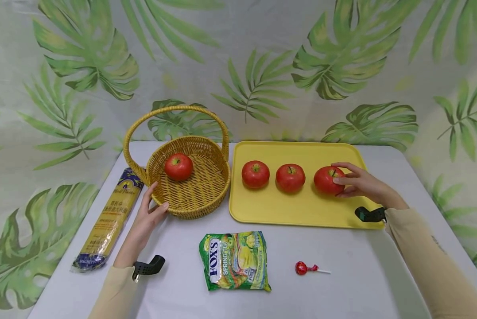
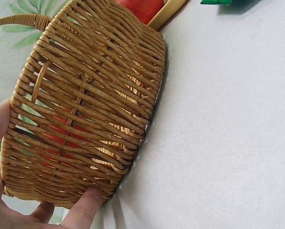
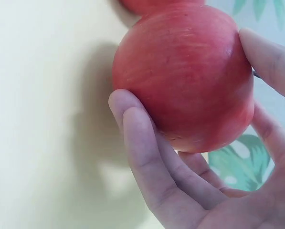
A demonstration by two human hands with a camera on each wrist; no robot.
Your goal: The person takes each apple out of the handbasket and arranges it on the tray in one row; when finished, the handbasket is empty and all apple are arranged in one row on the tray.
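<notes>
My right hand [image 1: 359,184] grips a red apple [image 1: 328,180] at the right of a yellow tray [image 1: 294,212]. The right wrist view shows my thumb and fingers around this streaky apple [image 3: 185,76]; whether it touches the tray, I cannot tell. Two more apples stand to its left on the tray, a middle apple [image 1: 290,178] and a left apple [image 1: 255,174]. My left hand [image 1: 144,221] holds the near left side of a wicker basket [image 1: 206,206], fingers and thumb against its woven wall [image 2: 85,109]. One apple [image 1: 178,167] lies inside the basket at the left.
A spaghetti packet [image 1: 110,217] lies left of the basket, near my left forearm. In front are a green candy bag [image 1: 236,261] and a red lollipop [image 1: 301,268]. The basket's tall handle [image 1: 178,107] arches upward. A leaf-print cloth [image 1: 258,88] hangs behind the white table [image 1: 282,301].
</notes>
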